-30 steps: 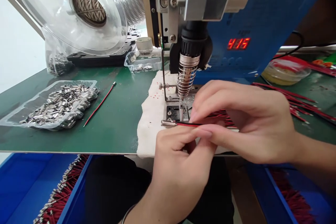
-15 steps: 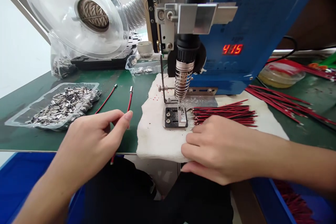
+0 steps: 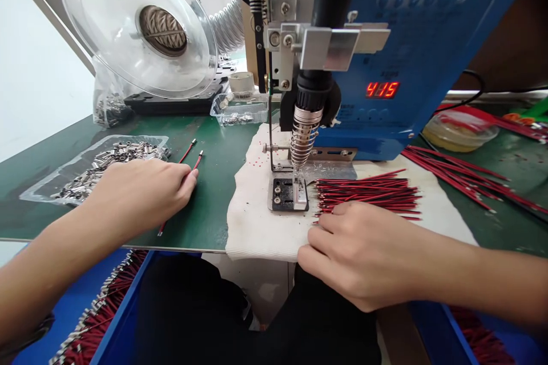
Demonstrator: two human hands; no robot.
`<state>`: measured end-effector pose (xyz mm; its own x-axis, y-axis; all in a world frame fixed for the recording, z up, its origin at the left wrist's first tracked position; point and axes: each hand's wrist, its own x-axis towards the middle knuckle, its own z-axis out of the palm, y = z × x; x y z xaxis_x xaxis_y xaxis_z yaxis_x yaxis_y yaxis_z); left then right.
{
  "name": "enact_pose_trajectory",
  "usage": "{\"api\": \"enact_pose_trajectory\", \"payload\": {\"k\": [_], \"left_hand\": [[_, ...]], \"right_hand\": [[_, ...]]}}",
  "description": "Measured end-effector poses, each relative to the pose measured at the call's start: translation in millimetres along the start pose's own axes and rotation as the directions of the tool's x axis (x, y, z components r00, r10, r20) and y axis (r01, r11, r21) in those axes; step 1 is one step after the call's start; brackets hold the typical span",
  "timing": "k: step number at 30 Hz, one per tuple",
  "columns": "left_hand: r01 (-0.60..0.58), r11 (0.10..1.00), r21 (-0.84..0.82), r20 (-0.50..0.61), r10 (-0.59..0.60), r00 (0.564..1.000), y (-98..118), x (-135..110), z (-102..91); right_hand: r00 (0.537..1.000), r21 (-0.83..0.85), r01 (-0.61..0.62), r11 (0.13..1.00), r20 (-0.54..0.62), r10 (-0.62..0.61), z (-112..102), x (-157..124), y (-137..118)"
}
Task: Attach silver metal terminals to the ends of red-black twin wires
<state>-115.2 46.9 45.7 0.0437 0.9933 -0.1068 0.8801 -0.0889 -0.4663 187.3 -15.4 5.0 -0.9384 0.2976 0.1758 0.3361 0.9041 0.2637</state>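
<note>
My left hand (image 3: 149,185) is closed in a pinch on a short red-and-black wire (image 3: 198,159) with a metal cap at its far end, low over the green table. Just beside it lies a similar capped wire (image 3: 187,151). My right hand (image 3: 355,254) rests with curled fingers at the near edge of a bundle of red-and-black wires (image 3: 372,191); whatever its fingertips hold is hidden. Between the hands, a soldering iron tip with a spring (image 3: 305,131) points down at a small black fixture (image 3: 285,194) on a white cloth (image 3: 261,228).
A clear tray of small metal caps (image 3: 38,191) sits at left. Behind the iron stands a blue machine (image 3: 411,40) with red digits. More wires (image 3: 454,177) lie at right. Blue bins (image 3: 124,302) of wires are below the table edge. A transparent fume hood (image 3: 115,28) leans at back left.
My left hand has moved left and laid its wire lower, near the other capped wire. My right hand's thumb has tucked in against the fingers. The camera view has shifted slightly.
</note>
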Motion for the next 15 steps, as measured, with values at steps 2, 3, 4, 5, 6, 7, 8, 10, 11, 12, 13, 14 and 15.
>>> {"api": "enact_pose_trajectory", "payload": {"k": [2,3,4,5,6,7,8,10,11,12,13,14,15], "left_hand": [[-0.036,0.995,0.09,-0.016,0.037,0.999,-3.8,3.2,1.8],[-0.051,0.99,0.129,-0.02,0.054,0.998,-5.4,4.5,2.4],[-0.064,0.986,0.155,-0.019,0.068,0.998,-6.8,5.7,2.8],[-0.074,0.983,0.17,-0.017,0.078,0.997,-7.9,6.9,3.1],[-0.082,0.981,0.177,-0.017,0.086,0.996,-8.6,8.2,3.1],[-0.09,0.979,0.181,-0.014,0.094,0.996,-9.0,9.5,3.1],[-0.098,0.978,0.183,-0.01,0.101,0.995,-9.1,10.9,3.0],[-0.113,0.976,0.188,0.001,0.115,0.993,-8.8,13.8,2.3],[-0.124,0.973,0.193,0.009,0.125,0.992,-8.5,15.3,1.7],[-0.135,0.971,0.2,0.017,0.135,0.991,-8.2,16.8,0.9],[-0.148,0.967,0.205,0.023,0.146,0.989,-7.9,18.3,0.0],[-0.158,0.965,0.21,0.026,0.156,0.987,-7.7,19.8,-1.0],[-0.168,0.963,0.212,0.03,0.165,0.986,-7.5,21.3,-2.0]], "right_hand": [[1.0,0.011,0.007,1.0,-0.016,-0.006,-1.1,-0.1,-0.2],[1.0,0.021,0.006,1.0,-0.021,-0.006,-1.4,0.2,-0.1],[1.0,0.032,0.007,0.999,-0.026,-0.006,-1.5,0.5,0.1],[1.0,0.042,0.008,0.999,-0.028,-0.007,-1.3,0.8,0.3],[1.0,0.052,0.013,0.999,-0.029,-0.011,-1.1,1.1,0.5],[0.999,0.06,0.018,0.998,-0.027,-0.017,-0.7,1.3,0.7],[0.999,0.065,0.027,0.998,-0.027,-0.025,-0.4,1.5,0.8],[0.999,0.068,0.04,0.997,-0.024,-0.039,-0.2,1.7,1.1],[0.999,0.067,0.044,0.997,-0.02,-0.043,-0.2,1.8,1.2],[0.999,0.066,0.047,0.997,-0.018,-0.045,-0.3,1.8,1.3],[0.999,0.066,0.047,0.997,-0.014,-0.047,-0.5,1.7,1.4],[0.999,0.068,0.049,0.996,-0.008,-0.048,-0.8,1.6,1.5],[0.999,0.07,0.047,0.996,-0.002,-0.047,-1.0,1.3,1.5]]}}
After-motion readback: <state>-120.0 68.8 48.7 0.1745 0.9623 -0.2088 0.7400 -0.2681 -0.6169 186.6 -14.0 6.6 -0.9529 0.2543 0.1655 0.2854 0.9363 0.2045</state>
